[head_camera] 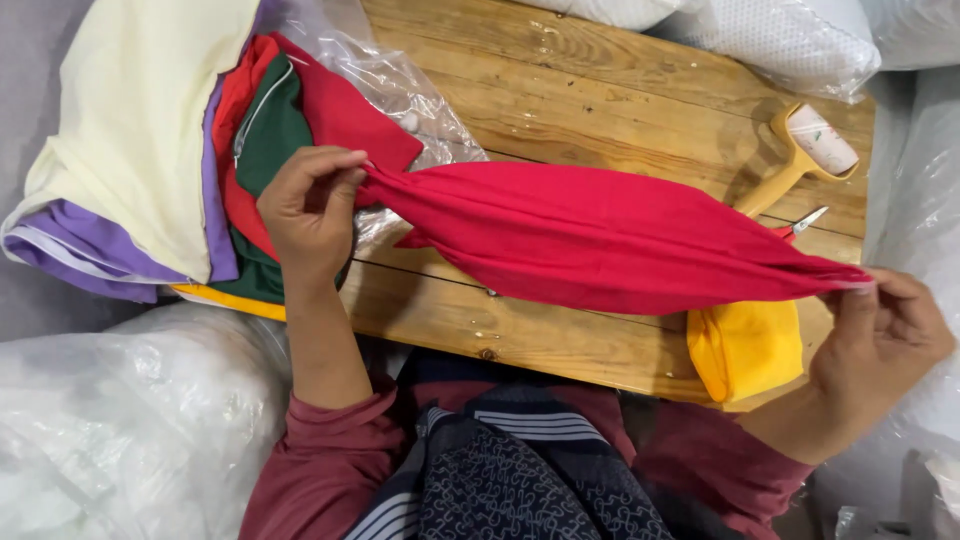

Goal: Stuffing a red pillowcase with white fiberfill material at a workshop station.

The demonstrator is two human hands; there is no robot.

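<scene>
A red cloth (590, 235) hangs stretched lengthwise above the wooden table (620, 90). My left hand (312, 205) pinches its left end near a stack of folded garments. My right hand (880, 335) pinches its right end past the table's right front corner. A folded yellow cloth (745, 350) lies on the table edge under the red cloth's right part.
A stack of garments (150, 130) in cream, purple, red, green and yellow sits at the left on clear plastic (400, 85). A yellow-handled lint roller (810, 150) and small scissors (805, 222) lie at the right. White plastic bags (130, 410) surround the table.
</scene>
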